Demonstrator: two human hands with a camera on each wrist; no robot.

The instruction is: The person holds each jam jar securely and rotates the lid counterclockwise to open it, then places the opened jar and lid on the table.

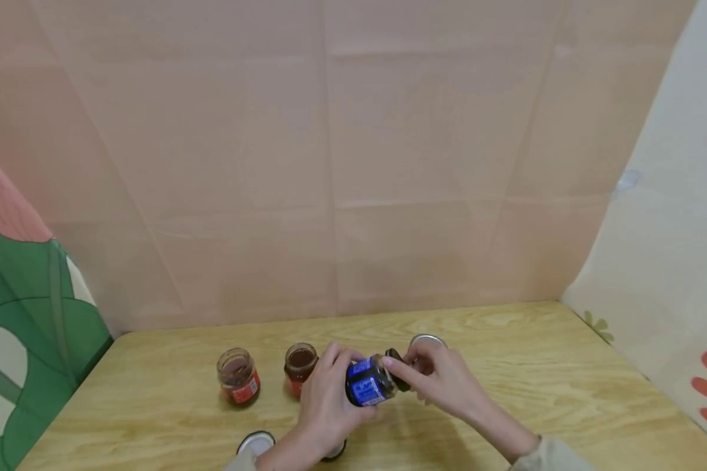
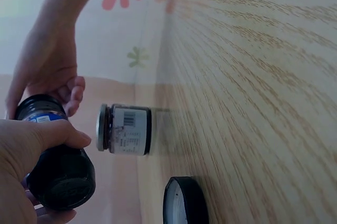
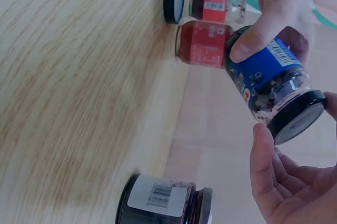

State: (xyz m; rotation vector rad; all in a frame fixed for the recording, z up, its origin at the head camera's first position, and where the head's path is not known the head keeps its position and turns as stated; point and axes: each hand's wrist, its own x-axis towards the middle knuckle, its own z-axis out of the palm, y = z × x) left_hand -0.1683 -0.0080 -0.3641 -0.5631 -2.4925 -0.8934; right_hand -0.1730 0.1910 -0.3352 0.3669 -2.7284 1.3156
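My left hand point(image 1: 330, 399) grips a glass jar point(image 1: 366, 387) with a blue label, tilted above the table with its mouth toward the right. Dark contents show through its glass in the right wrist view. Thumb and fingers of my right hand point(image 1: 448, 383) pinch the edge of a black lid point(image 3: 298, 117) right at the jar's mouth. From the left wrist, the jar's dark base point(image 2: 62, 182) faces the camera, and the left thumb lies across its side.
Two lidless red-labelled jars point(image 1: 239, 381) point(image 1: 300, 366) stand on the wooden table point(image 1: 524, 366) at left. A silver-lidded jar point(image 2: 127, 130) stands behind my right hand. Two black-rimmed lids point(image 1: 256, 443) point(image 1: 336, 451) lie near the front, one partly hidden by my left arm.
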